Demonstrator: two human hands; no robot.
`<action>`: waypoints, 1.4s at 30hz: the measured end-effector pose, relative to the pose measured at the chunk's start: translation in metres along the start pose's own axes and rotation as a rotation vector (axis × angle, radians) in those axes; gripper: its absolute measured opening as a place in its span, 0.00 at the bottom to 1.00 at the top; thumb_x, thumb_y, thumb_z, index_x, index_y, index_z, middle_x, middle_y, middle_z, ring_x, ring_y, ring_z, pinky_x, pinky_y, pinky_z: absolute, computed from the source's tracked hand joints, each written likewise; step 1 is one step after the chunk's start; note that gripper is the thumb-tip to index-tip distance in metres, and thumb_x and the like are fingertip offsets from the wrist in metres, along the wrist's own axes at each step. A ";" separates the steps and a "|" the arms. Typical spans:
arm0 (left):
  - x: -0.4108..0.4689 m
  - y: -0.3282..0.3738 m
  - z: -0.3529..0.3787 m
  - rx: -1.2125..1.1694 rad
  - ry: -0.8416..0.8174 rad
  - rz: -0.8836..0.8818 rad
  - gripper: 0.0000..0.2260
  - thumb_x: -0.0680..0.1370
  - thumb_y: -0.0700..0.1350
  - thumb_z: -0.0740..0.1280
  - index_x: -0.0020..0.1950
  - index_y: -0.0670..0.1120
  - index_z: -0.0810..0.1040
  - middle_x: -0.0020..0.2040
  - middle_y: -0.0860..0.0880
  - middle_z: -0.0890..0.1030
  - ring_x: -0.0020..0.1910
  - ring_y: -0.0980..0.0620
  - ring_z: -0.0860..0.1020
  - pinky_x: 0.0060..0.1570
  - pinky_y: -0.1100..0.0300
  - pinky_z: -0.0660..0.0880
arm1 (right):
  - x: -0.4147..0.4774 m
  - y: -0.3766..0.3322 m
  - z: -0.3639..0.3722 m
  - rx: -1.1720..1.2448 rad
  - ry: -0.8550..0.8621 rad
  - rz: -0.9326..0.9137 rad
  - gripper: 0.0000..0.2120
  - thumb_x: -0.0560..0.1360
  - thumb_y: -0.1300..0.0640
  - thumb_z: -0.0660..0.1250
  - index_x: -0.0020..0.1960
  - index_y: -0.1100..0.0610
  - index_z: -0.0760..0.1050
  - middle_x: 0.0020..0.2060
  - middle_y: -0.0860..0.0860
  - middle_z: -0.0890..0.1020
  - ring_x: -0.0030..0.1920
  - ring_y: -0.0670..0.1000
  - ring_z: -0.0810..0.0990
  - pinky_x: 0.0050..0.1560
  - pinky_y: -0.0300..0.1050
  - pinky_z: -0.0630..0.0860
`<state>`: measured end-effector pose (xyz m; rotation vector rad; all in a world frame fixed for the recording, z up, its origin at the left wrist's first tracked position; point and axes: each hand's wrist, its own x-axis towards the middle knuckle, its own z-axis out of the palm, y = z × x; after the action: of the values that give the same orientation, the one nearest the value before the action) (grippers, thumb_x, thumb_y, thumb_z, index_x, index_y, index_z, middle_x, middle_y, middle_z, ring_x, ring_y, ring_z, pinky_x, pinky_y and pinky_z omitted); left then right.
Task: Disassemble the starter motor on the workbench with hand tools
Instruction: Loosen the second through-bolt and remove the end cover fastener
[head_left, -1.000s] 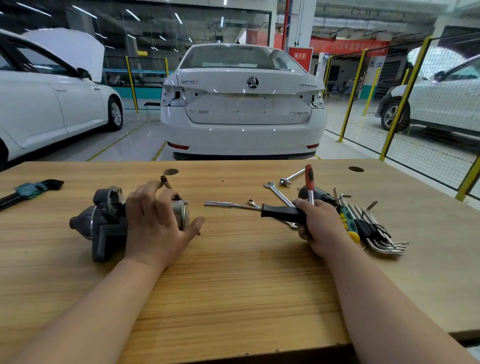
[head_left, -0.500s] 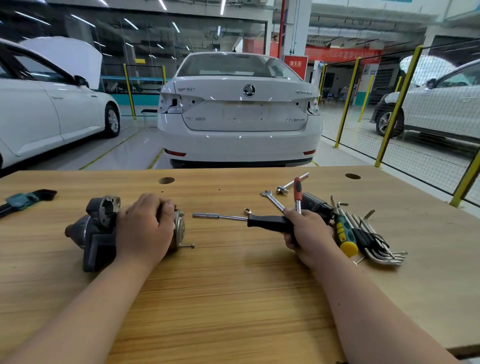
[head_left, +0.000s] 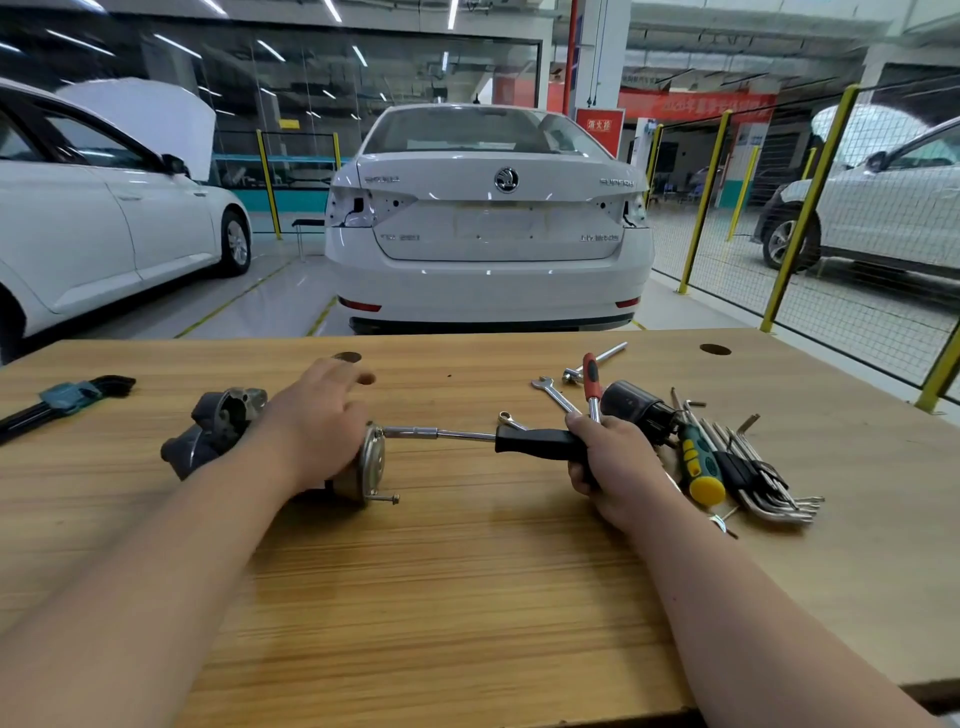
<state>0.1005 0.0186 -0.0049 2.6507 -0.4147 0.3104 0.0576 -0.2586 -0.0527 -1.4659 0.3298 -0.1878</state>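
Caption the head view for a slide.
Left hand steadies the starter motor on the workbench while the right hand holds a socket driver to its end cap.

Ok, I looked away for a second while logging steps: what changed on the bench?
The right hand swung the socket driver left until its tip met the starter motor end cap. The left hand, earlier spread over it, now grips it. The loose tools on the workbench stayed put.
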 end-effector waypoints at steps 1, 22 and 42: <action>-0.001 0.000 0.005 0.147 -0.009 0.010 0.17 0.80 0.49 0.51 0.68 0.55 0.69 0.71 0.53 0.68 0.67 0.52 0.67 0.65 0.53 0.63 | 0.000 -0.001 0.000 0.003 -0.006 0.008 0.09 0.81 0.54 0.64 0.50 0.60 0.72 0.33 0.54 0.74 0.22 0.46 0.71 0.23 0.40 0.68; -0.024 -0.008 0.032 0.304 0.364 0.157 0.22 0.69 0.62 0.53 0.49 0.52 0.80 0.42 0.53 0.82 0.44 0.48 0.79 0.48 0.53 0.64 | 0.009 -0.022 -0.003 0.097 -0.125 0.256 0.06 0.81 0.56 0.63 0.47 0.58 0.71 0.35 0.57 0.81 0.20 0.45 0.66 0.18 0.35 0.63; -0.023 -0.003 0.036 0.283 0.419 0.110 0.19 0.69 0.58 0.54 0.46 0.52 0.80 0.39 0.53 0.82 0.40 0.48 0.79 0.48 0.54 0.66 | 0.026 -0.028 0.000 0.031 -0.181 0.378 0.11 0.82 0.53 0.62 0.61 0.57 0.72 0.45 0.60 0.86 0.19 0.43 0.65 0.17 0.35 0.63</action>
<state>0.0859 0.0101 -0.0444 2.7313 -0.4012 1.0029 0.0838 -0.2695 -0.0271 -1.3522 0.4464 0.2411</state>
